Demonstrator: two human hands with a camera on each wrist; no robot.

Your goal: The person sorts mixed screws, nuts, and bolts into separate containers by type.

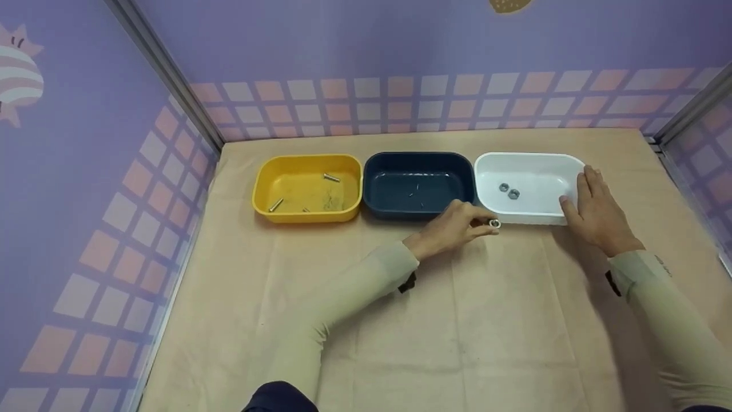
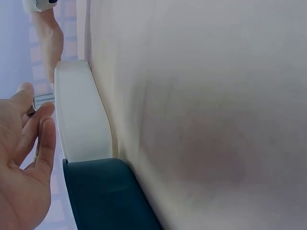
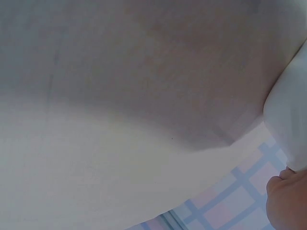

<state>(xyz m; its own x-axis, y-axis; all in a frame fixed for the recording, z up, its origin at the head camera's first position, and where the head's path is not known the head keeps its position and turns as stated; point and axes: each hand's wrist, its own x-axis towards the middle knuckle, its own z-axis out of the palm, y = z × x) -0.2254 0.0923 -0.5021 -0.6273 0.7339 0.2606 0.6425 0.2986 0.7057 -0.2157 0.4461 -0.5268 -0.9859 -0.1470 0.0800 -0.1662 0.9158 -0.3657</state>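
Note:
My left hand (image 1: 454, 226) is in front of the white tray's left front corner. Between thumb and fingertips it pinches a small silver nut (image 1: 494, 224), its hole facing the head camera. In the left wrist view the nut (image 2: 43, 100) shows just above the tray's rim, partly hidden by the fingers. My right hand (image 1: 600, 217) rests on the right end of the white tray (image 1: 529, 218), fingers straight along its outer side and thumb at the front rim. Two nuts (image 1: 513, 194) lie inside that tray, left of its middle.
A dark blue tray (image 1: 420, 216) with several tiny thin pieces stands beside the white one. Left of it is a yellow tray (image 1: 309, 217) holding screws (image 1: 331, 178) and small bits. Patterned walls (image 1: 366, 57) enclose the cloth-covered table (image 1: 457, 343).

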